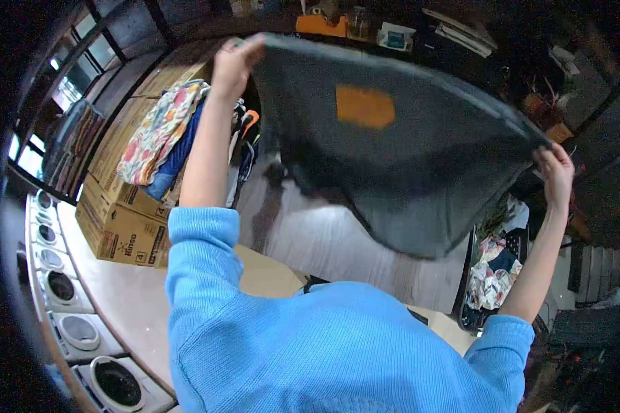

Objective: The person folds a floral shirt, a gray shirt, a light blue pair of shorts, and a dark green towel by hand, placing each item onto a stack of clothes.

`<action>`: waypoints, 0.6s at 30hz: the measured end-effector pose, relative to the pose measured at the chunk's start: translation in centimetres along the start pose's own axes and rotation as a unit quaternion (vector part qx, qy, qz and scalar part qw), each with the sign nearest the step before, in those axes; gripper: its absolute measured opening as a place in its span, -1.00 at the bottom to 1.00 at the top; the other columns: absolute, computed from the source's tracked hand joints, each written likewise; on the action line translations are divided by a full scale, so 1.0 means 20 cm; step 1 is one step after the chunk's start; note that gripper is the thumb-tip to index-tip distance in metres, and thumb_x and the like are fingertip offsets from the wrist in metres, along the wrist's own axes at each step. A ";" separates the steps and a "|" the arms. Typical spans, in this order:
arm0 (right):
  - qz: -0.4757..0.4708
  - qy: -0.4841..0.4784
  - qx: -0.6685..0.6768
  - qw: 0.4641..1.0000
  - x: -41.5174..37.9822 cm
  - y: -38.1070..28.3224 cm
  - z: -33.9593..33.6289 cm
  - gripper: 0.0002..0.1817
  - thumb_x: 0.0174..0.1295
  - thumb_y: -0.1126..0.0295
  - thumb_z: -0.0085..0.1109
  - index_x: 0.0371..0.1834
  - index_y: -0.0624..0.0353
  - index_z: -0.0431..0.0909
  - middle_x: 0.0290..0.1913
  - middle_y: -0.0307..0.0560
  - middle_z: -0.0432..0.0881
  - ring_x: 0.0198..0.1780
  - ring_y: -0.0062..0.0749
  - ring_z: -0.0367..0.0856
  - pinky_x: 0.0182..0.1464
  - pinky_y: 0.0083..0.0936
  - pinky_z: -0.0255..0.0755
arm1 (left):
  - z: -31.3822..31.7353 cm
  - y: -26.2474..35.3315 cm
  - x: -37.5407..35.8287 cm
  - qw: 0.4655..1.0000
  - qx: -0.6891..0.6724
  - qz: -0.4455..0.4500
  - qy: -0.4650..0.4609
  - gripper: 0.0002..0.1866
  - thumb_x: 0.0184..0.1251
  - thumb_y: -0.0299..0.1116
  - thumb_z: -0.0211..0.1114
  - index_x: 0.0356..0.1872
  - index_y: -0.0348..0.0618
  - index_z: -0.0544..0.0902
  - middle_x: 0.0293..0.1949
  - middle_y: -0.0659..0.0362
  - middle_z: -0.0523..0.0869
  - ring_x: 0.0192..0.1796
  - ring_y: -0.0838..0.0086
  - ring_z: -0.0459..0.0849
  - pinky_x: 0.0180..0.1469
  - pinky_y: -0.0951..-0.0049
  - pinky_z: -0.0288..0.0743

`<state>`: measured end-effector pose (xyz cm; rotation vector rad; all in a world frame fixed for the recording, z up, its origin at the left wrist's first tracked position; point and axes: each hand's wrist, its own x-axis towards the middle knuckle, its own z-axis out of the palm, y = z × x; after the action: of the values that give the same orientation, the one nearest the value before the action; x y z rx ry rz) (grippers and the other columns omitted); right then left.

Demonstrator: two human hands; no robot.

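Observation:
A dark grey cloth [427,155] hangs spread out in the air in front of me, slightly blurred by motion. Its upper edge runs taut from one hand to the other, sloping down to the right. An orange patch [365,107] shows in its upper part. My left hand [233,67] is raised and closed on the upper left corner. Lower down, my right hand [556,175] pinches the upper right corner. Below the cloth, its loose bottom edge hangs over a wood-grain table [310,234].
Cardboard boxes [127,230] carry folded clothes [165,134] at left. A dark basket [467,316] with crumpled patterned fabric [492,279] stands at right. Front-loading washing machines [79,330] line the far left. An orange tape dispenser [322,26] sits at the back.

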<state>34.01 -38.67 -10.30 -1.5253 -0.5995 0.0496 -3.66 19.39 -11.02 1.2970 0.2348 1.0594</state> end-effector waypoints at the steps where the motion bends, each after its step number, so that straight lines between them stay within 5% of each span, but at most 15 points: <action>1: -0.027 0.013 0.027 0.999 0.00 -0.09 0.03 -0.75 0.28 0.55 0.26 0.02 0.30 0.64 -0.12 -0.14 0.73 -0.19 -0.53 0.70 -0.13 -0.62 0.55 | 0.02 0.11 0.03 0.996 -0.010 0.080 0.022 -0.82 0.30 -0.51 0.33 -0.09 -0.20 0.71 -0.11 0.12 0.76 -0.04 0.39 0.72 0.11 0.37 0.56; 3: -0.065 -0.017 0.035 0.997 0.00 -0.15 -0.06 -0.79 0.34 0.51 0.23 0.01 0.31 0.61 -0.05 -0.08 0.70 -0.05 -0.45 0.69 0.06 -0.50 0.57 | -0.07 0.33 -0.01 0.986 -0.090 0.137 0.009 -0.77 0.39 -0.40 0.20 -0.04 -0.21 0.71 -0.02 0.11 0.73 0.04 0.37 0.67 0.12 0.30 0.56; 5: -0.060 0.021 0.023 0.998 -0.16 -0.23 0.00 -0.80 0.30 0.52 0.22 -0.03 0.31 0.61 -0.09 -0.16 0.66 -0.14 -0.57 0.62 0.00 -0.61 0.51 | -0.11 0.50 -0.19 0.980 -0.164 0.098 0.053 -0.72 0.27 -0.36 0.30 -0.05 -0.27 0.69 0.06 0.04 0.72 0.12 0.27 0.67 0.19 0.17 0.55; 8: -0.038 -0.029 -0.028 0.998 -0.39 -0.17 -0.03 -0.79 0.19 0.56 0.20 -0.09 0.28 0.60 -0.14 -0.21 0.61 -0.20 -0.59 0.53 -0.04 -0.64 0.45 | -0.48 0.42 -0.49 0.973 -0.194 0.110 -0.054 -0.46 0.11 -0.49 0.30 0.20 -0.30 0.54 0.13 -0.05 0.66 0.22 0.14 0.61 0.38 0.12 0.43; 9: -0.019 -0.050 -0.044 0.998 -0.48 -0.13 -0.02 -0.79 0.14 0.58 0.19 -0.13 0.27 0.59 -0.15 -0.22 0.59 -0.22 -0.58 0.50 -0.05 -0.62 0.44 | -0.45 0.42 -0.64 0.990 -0.085 0.091 0.062 -0.36 -0.03 -0.55 0.28 0.23 -0.31 0.50 0.09 -0.04 0.66 0.00 0.26 0.72 0.10 0.28 0.64; 12: 0.054 -0.073 -0.055 0.994 -0.74 0.12 -0.03 -0.79 0.00 0.70 0.11 -0.28 0.26 0.58 -0.11 -0.12 0.63 -0.07 -0.48 0.58 0.09 -0.52 0.44 | -0.47 0.36 -1.00 0.967 0.232 -0.077 0.072 -0.31 -0.40 -0.63 0.04 0.03 -0.32 0.63 -0.11 0.14 0.71 -0.41 0.56 0.65 -0.48 0.71 0.39; 13: 0.091 -0.057 -0.081 0.991 -0.83 0.20 -0.02 -0.80 -0.01 0.71 0.13 -0.30 0.26 0.57 -0.12 -0.12 0.64 -0.06 -0.46 0.58 0.09 -0.50 0.44 | -0.48 0.31 -1.08 0.949 0.299 -0.089 -0.040 -0.45 -0.34 -0.65 0.05 -0.13 -0.30 0.71 -0.17 0.19 0.72 -0.23 0.53 0.68 -0.19 0.67 0.46; 14: 0.113 -0.066 -0.067 0.989 -0.92 0.30 -0.04 -0.80 -0.02 0.72 0.15 -0.31 0.25 0.57 -0.13 -0.11 0.64 -0.05 -0.46 0.58 0.09 -0.50 0.45 | -0.47 0.25 -1.19 0.927 0.301 -0.219 -0.048 -0.53 -0.28 -0.66 0.07 -0.21 -0.31 0.74 -0.20 0.20 0.72 -0.09 0.50 0.66 0.03 0.61 0.43; 16: 0.159 -0.068 -0.063 0.983 -1.10 0.51 -0.06 -0.80 -0.03 0.72 0.19 -0.32 0.25 0.57 -0.15 -0.10 0.66 -0.04 -0.45 0.59 0.07 -0.50 0.47 | -0.60 0.01 -1.41 0.875 0.334 -0.336 -0.097 -0.52 -0.22 -0.67 0.10 -0.16 -0.27 0.76 -0.23 0.18 0.74 -0.24 0.54 0.63 -0.16 0.56 0.48; 17: 0.182 -0.062 -0.072 0.979 -1.20 0.61 -0.06 -0.80 -0.04 0.71 0.21 -0.33 0.24 0.57 -0.17 -0.10 0.68 -0.05 -0.45 0.60 0.05 -0.50 0.48 | -0.57 -0.09 -1.51 0.865 0.390 -0.280 -0.143 -0.51 -0.19 -0.67 0.11 -0.13 -0.24 0.76 -0.28 0.18 0.74 -0.31 0.54 0.60 -0.26 0.54 0.46; 18: 0.191 -0.072 -0.110 0.973 -1.29 0.71 -0.08 -0.80 -0.04 0.71 0.22 -0.33 0.25 0.57 -0.17 -0.11 0.68 -0.08 -0.46 0.61 0.01 -0.52 0.49 | -0.55 -0.19 -1.60 0.817 0.436 -0.350 -0.142 -0.52 -0.17 -0.65 0.13 -0.11 -0.24 0.76 -0.32 0.18 0.74 -0.32 0.55 0.60 -0.28 0.56 0.45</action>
<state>17.23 -49.17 -32.26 -1.8480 -0.4277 0.4029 -26.43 3.31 -30.61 1.9317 0.9703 0.0591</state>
